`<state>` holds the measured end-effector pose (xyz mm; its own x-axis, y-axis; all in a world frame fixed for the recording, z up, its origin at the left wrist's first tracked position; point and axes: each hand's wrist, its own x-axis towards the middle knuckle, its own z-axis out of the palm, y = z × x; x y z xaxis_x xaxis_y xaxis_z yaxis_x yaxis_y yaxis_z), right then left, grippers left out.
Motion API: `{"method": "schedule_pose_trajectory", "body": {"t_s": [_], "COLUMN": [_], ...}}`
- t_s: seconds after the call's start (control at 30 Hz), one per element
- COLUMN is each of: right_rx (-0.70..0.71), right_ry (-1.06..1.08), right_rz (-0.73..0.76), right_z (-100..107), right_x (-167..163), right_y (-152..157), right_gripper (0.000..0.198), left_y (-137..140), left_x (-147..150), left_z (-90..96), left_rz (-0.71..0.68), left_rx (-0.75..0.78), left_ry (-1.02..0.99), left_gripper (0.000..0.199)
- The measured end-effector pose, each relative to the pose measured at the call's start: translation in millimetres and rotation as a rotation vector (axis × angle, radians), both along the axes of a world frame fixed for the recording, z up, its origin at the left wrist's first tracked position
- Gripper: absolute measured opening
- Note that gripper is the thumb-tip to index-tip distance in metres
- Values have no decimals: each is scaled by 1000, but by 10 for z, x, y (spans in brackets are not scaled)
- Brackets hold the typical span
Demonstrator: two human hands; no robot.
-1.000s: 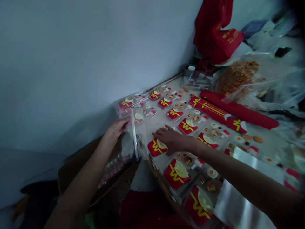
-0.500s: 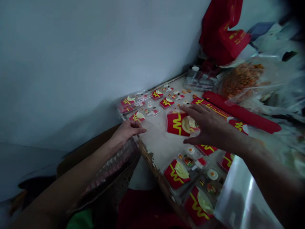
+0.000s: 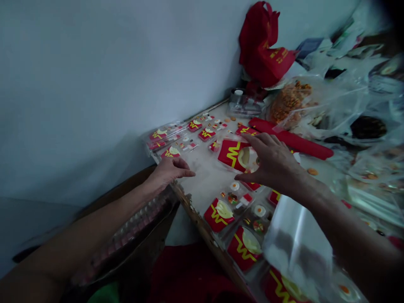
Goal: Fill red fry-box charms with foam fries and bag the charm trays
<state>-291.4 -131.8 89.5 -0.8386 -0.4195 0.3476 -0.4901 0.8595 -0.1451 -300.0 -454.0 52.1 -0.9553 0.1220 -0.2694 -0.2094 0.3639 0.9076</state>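
My right hand (image 3: 269,158) grips a clear plastic pack (image 3: 233,155) by its edges, fingers along the far side and thumb along the near one. Inside the pack is a red fries box with a yellow zigzag mark and pale fries. My left hand (image 3: 173,171) hovers by the table's left edge, thumb and forefinger pinched together. Whether something thin and clear sits in that pinch cannot be made out. Similar packs with small toy foods lie near me, such as one pack (image 3: 219,214) and another (image 3: 244,248). More packs (image 3: 206,134) line the wall side.
A clear plastic sheet or bag (image 3: 296,235) covers part of the near packs. Behind are a rolled red item (image 3: 292,139), a bag of orange-brown pieces (image 3: 288,101), a clear box (image 3: 246,105) and a red cloth bag (image 3: 265,46). The wooden table edge (image 3: 195,221) runs toward me.
The view has shifted, so the table appears farther left and higher. The held pack has moved with my right hand, slightly rightward over the table. My left hand stays pinched, also a little farther right.
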Motion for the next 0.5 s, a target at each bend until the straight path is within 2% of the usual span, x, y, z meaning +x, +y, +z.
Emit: {"method": "schedule_pose_trajectory", "body": {"t_s": [0.27, 0.5], "right_rx": [2, 64], "right_ry": [90, 116], "right_rz": [-40, -75], "right_z": [-44, -144], "right_x": [233, 315], "right_y": [12, -36], "right_gripper": [104, 100], "left_y": [412, 513], "left_x": [41, 6], "left_z": [48, -1], "left_rz": [-38, -160], "left_rx": [-165, -217], "left_ry": [107, 67], "left_gripper": [40, 36]}}
